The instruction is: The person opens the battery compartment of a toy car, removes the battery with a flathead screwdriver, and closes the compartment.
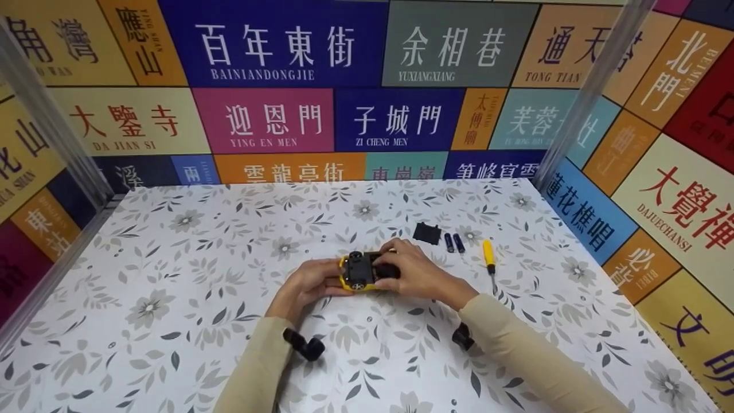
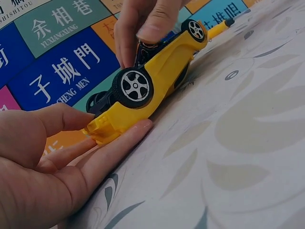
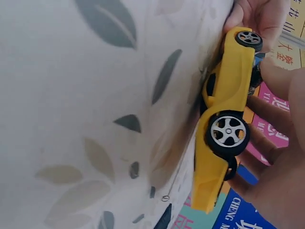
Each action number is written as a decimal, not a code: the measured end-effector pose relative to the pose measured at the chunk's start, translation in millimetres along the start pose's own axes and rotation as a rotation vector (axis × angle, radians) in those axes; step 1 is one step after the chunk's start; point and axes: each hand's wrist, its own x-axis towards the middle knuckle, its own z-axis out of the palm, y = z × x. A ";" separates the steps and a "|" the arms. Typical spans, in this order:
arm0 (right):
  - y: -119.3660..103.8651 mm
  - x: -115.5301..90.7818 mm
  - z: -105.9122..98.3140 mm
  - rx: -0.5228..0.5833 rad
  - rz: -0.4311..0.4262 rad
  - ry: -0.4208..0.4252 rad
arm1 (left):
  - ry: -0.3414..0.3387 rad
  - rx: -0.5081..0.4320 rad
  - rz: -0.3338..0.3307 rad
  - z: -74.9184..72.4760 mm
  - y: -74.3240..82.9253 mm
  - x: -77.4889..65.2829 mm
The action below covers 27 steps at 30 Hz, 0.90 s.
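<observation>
A yellow toy car lies upside down on the table, its black underside and wheels facing up. My left hand holds one end, thumb above and fingers beneath, as the left wrist view shows. Over the other half of the underside, my right hand bends its thumb and fingers about a small dark piece, apparently a battery, at the car's recess. The fingers hide most of that piece. Two dark batteries lie side by side to the right, beside a black cover.
A screwdriver with a yellow handle lies right of the batteries, its shaft toward me. White floral cloth covers the table. Panels with coloured lettering stand along the back and both sides.
</observation>
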 end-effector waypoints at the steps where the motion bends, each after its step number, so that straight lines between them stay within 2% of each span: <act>1: 0.5 -0.4 1.2 -0.003 -0.014 0.007 | 0.002 -0.003 -0.002 0.1 0.1 -0.1; 6: 2.0 -0.9 5.1 0.005 -0.054 0.049 | 0.012 -0.008 -0.011 1.3 0.5 -1.0; 11: 1.6 0.4 3.9 0.092 0.002 0.085 | -0.003 -0.006 0.000 1.6 0.3 -1.3; 19: -0.8 10.2 9.3 0.163 0.017 0.259 | -0.062 0.009 0.018 -1.3 -1.3 -2.8; 24: -2.6 13.0 12.8 0.208 0.060 0.283 | -0.058 0.005 0.014 -0.3 -1.0 -2.4; 27: -3.9 11.8 12.6 0.278 0.112 0.290 | -0.052 0.007 0.006 0.6 -0.5 -2.0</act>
